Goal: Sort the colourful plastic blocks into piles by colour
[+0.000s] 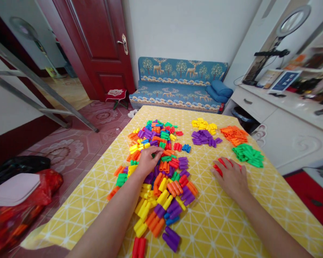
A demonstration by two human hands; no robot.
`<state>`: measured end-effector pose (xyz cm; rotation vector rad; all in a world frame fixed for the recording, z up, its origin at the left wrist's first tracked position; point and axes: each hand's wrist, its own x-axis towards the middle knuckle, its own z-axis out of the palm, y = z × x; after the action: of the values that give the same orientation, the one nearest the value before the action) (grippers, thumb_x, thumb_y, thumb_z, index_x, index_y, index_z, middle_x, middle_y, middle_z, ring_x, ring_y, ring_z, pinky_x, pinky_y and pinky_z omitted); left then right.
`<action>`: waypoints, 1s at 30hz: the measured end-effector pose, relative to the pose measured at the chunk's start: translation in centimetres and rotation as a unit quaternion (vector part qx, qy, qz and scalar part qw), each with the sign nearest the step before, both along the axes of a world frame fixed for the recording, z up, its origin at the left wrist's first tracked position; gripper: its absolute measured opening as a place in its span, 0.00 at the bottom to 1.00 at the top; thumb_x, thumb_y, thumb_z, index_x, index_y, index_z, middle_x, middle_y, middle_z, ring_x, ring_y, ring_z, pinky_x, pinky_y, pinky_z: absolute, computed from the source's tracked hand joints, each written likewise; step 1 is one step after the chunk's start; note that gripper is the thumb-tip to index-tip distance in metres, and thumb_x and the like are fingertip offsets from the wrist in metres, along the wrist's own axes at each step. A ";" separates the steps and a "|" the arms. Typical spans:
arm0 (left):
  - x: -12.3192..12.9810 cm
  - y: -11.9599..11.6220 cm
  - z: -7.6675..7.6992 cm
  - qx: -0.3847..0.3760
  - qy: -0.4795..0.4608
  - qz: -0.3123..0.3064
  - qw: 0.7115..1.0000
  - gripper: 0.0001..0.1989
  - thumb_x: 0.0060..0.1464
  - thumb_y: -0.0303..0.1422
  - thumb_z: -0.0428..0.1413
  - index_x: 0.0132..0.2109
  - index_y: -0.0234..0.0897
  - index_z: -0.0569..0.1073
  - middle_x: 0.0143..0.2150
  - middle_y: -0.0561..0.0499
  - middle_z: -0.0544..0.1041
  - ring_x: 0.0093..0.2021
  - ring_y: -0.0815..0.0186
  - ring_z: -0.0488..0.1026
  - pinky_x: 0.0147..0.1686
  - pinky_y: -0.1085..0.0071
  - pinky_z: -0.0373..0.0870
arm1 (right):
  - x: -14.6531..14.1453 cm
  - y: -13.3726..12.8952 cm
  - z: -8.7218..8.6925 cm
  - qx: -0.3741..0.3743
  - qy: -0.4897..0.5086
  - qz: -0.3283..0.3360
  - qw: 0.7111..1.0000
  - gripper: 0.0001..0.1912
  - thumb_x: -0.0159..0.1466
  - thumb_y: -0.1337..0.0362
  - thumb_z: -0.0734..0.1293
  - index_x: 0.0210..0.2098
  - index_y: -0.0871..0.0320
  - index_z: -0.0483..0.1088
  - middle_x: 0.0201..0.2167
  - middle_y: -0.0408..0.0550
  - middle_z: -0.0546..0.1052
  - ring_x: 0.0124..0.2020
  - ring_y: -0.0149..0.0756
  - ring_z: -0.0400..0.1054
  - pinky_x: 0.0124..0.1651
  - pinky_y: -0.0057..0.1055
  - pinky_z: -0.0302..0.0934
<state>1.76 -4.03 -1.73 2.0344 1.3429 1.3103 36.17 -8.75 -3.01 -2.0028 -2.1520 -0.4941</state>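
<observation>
Along the left half of a table spread with a yellow, white-lined tablecloth (210, 225), a long loose heap of mixed plastic building pieces (164, 186) runs from the far end toward the near edge, its round-ended tubes joined side by side in red, orange, yellow, green, blue and purple. The left hand (148, 160) reaches into the middle of this heap, thumb and fingertips drawn close together; whether a piece is pinched there cannot be told. Well apart from it, the right hand (233, 179) lies palm down with fingers spread over a group of red pieces (218, 168), which show around and between the fingers. Beyond that hand stand four sorted piles: yellow pieces (204, 124) farthest off, purple pieces (203, 138) just in front of them, orange pieces (233, 135) to the right, and green pieces (248, 155) nearer, by the table's right edge. At the heap's right side a red connector (177, 146) and a blue connector (186, 148) sit next to each other, while a purple double tube (171, 239) and a red double tube (139, 247) lie at its near end. Past the table are a blue deer-patterned sofa (174, 94) and a dark red door (102, 39).
</observation>
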 end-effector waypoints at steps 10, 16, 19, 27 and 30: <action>0.0 0.0 -0.2 0.003 0.003 -0.004 1.000 0.07 0.57 0.30 0.55 0.38 0.38 0.79 0.36 0.50 0.81 0.37 0.64 0.77 0.40 0.68 0.73 | -11.3 5.0 0.3 -0.088 0.311 0.204 0.924 0.28 0.60 0.53 0.66 0.57 0.57 0.67 0.61 0.59 0.65 0.61 0.50 0.59 0.58 0.50 0.58; 0.0 0.0 -0.1 0.006 0.013 -0.020 1.000 0.08 0.57 0.28 0.54 0.40 0.39 0.78 0.37 0.50 0.80 0.39 0.64 0.76 0.42 0.67 0.72 | -14.7 5.2 -0.7 -0.099 0.375 0.261 0.884 0.27 0.59 0.54 0.68 0.57 0.49 0.66 0.58 0.52 0.68 0.60 0.47 0.61 0.60 0.49 0.55; 0.1 -0.1 0.1 0.008 0.033 -0.031 0.999 0.08 0.57 0.28 0.55 0.42 0.39 0.78 0.40 0.49 0.79 0.42 0.63 0.75 0.45 0.66 0.71 | -14.7 4.9 -1.0 -0.080 0.395 0.265 0.876 0.24 0.59 0.56 0.68 0.55 0.49 0.69 0.55 0.51 0.70 0.58 0.45 0.62 0.59 0.47 0.56; 0.1 -0.3 0.7 0.013 0.154 -0.053 0.987 0.17 0.55 0.35 0.58 0.52 0.44 0.75 0.52 0.47 0.75 0.51 0.57 0.71 0.52 0.58 0.66 | -14.3 4.5 -0.6 -0.087 0.466 0.286 0.833 0.22 0.57 0.63 0.69 0.51 0.51 0.70 0.48 0.49 0.71 0.51 0.41 0.66 0.52 0.39 0.63; 0.1 -0.3 0.7 0.013 0.176 -0.055 0.983 0.20 0.54 0.36 0.59 0.54 0.46 0.73 0.55 0.47 0.74 0.52 0.55 0.70 0.53 0.57 0.65 | -14.3 4.5 -0.6 -0.093 0.516 0.288 0.801 0.20 0.57 0.65 0.67 0.49 0.52 0.70 0.49 0.48 0.71 0.47 0.39 0.68 0.47 0.37 0.65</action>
<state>1.87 -4.32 -1.07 2.4033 1.3353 0.9564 21.92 -4.28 -3.62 -1.0577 -1.8628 0.7605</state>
